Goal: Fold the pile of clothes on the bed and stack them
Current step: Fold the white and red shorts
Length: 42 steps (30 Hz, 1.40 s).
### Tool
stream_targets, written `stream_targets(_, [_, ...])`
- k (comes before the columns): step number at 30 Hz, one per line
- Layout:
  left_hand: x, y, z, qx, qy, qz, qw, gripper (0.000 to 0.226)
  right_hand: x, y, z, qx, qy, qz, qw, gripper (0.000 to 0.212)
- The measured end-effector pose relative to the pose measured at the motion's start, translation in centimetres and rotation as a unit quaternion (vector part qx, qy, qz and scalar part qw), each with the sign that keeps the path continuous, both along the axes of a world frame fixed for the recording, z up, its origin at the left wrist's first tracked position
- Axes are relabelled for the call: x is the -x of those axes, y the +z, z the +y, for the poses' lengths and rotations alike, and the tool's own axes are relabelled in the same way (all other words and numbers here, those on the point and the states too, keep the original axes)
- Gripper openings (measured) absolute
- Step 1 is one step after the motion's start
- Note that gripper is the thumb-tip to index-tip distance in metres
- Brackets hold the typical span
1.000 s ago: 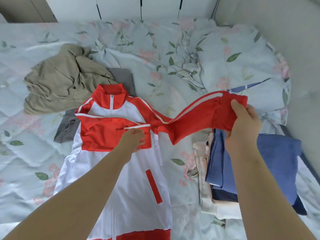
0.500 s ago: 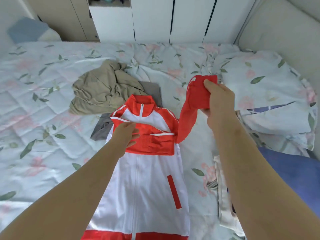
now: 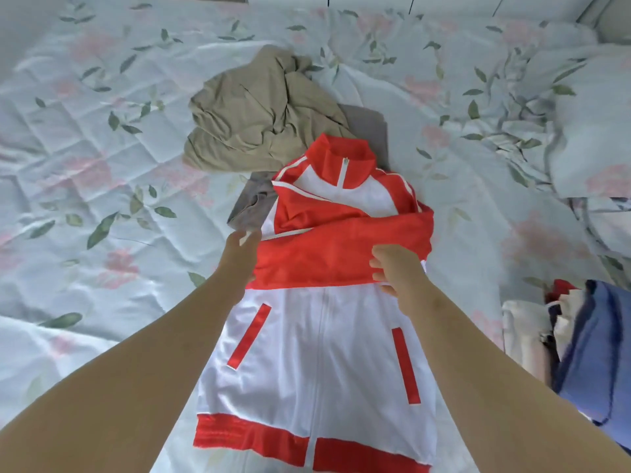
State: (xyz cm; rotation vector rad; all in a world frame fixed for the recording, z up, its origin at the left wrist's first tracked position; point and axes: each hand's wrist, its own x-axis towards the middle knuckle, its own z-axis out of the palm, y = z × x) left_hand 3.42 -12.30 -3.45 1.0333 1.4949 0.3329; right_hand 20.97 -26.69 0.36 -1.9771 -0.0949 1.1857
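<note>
Crosswise, the sleeve (image 3: 341,257) spans our jacket (image 3: 317,353), pinched by the right hand (image 3: 392,273), the left hand (image 3: 237,256) straight-fingered at its cuff.

Bright, soft daylight, even across the bed (image 3: 102,172). Shadows faint, no hard glare. Your frame runs slightly soft throughout, smeared toward the right edge. Wide-angle bowing at corners.

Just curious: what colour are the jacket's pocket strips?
Red pocket strips on the jacket, whose front is white; head view.
</note>
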Motion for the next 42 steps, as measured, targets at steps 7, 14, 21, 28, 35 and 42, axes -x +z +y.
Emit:
stream_targets(7, [0.4, -9.3, 0.6, -0.001, -0.006, 0.133, 0.991, 0.05, 0.0, -11.1, -1.7, 0.083, -0.041, -0.083, 0.992, 0.036])
stream_targets(14, [0.6, -13.6, 1.0, 0.192, 0.22, 0.097, 0.952, 0.054, 0.1, -15.5, -1.2, 0.083, -0.077, -0.04, 0.993, 0.058])
stream_targets(21, [0.2, -12.8, 3.5, 0.098, 0.341, -0.018, 0.935, 0.029, 0.9, -15.5, 0.8, 0.195, -0.01, -0.195, 0.961, 0.047])
stream_targets(28, [0.1, -9.4, 8.9, -0.119, 0.261, -0.002, 0.958, 0.015, 1.2, -15.2, 3.0, 0.17, 0.105, -0.266, 0.943, 0.052])
stream_targets(35, [-7.2, -8.1, 3.8, -0.325, 0.012, 0.004, 0.946, 0.018, 0.9, -16.4, 2.1, 0.126, 0.07, -0.219, 0.965, 0.057])
stream_targets(42, [-8.7, -11.1, 1.0, -0.328, -0.311, -0.003, 0.892, 0.035, -1.8, -15.7, 0.6, 0.094, -0.074, -0.29, 0.95, 0.043])
